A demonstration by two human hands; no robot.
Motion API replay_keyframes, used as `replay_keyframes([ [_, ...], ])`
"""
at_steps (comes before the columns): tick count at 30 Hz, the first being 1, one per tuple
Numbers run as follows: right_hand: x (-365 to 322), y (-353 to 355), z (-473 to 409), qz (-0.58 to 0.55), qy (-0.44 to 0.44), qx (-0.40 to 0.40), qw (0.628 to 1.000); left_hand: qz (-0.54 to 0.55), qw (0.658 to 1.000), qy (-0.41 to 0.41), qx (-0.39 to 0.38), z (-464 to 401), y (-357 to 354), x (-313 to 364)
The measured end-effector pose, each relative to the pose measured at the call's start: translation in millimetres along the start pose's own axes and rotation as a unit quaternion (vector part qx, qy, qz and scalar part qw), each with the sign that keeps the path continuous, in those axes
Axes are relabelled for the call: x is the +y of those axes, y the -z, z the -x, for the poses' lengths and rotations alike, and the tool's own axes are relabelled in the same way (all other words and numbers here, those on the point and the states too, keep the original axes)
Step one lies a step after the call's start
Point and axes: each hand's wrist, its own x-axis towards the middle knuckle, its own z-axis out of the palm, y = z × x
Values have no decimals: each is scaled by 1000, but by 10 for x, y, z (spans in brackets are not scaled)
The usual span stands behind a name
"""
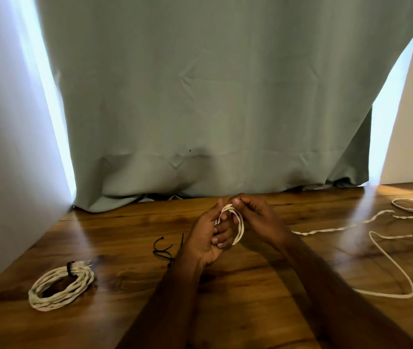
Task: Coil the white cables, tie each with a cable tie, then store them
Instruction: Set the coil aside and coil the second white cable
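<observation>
My left hand [209, 236] holds a small coil of white twisted cable [238, 226], a few loops wound round its curled fingers. My right hand [253, 215] pinches the top of those loops with thumb and fingertips. The cable's loose length [326, 230] trails from the hands to the right across the wooden table [125, 311]. A finished white coil [60, 285] bound with a black cable tie lies at the near left. Loose black cable ties [164, 250] lie just left of my left wrist.
More loose white cable [391, 263] loops over the right side of the table, with further strands [412, 206] at the far right. A grey-green curtain [213, 96] hangs along the table's back edge. A white wall [4, 147] closes the left side.
</observation>
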Motion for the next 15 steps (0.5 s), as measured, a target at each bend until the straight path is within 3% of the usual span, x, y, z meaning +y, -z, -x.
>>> replay_keyframes([
  [5, -91, -107, -30, -59, -78, 31, 995, 95, 994, -30, -33, 3, -22, 56],
  [11, -94, -186, -78, 22, -32, 99, 994, 102, 993, -32, -53, -34, -78, 18],
  [15, 0, -117, -94, 25, -10, 81, 996, 109, 992, -53, -37, -40, -91, 61],
])
